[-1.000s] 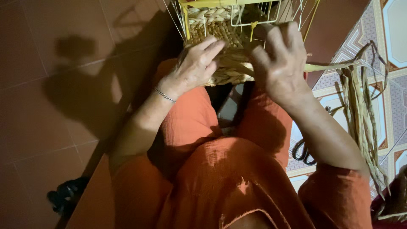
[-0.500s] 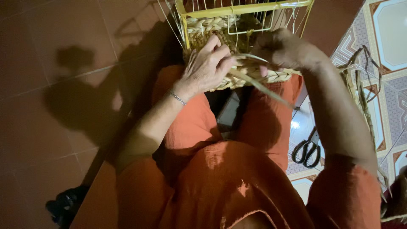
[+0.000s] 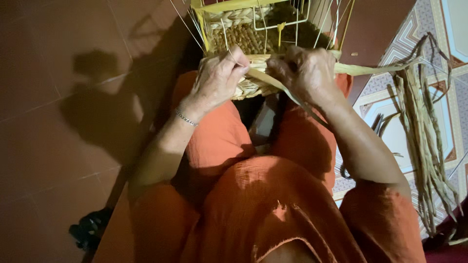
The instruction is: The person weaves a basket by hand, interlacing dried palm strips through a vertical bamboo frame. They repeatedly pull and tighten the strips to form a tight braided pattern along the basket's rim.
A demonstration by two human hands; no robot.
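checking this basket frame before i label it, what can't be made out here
All in the head view:
- Basket: top cut off by the upper edge.
- Right hand: fingertips curl under, so its grip on the strip is hidden.
- Left hand: covers the weave beneath it.
- Dark thing on the floor: too dim to identify.

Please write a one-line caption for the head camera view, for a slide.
Left hand and right hand work a flat straw strand into a half-woven basket on orange-clad knees.
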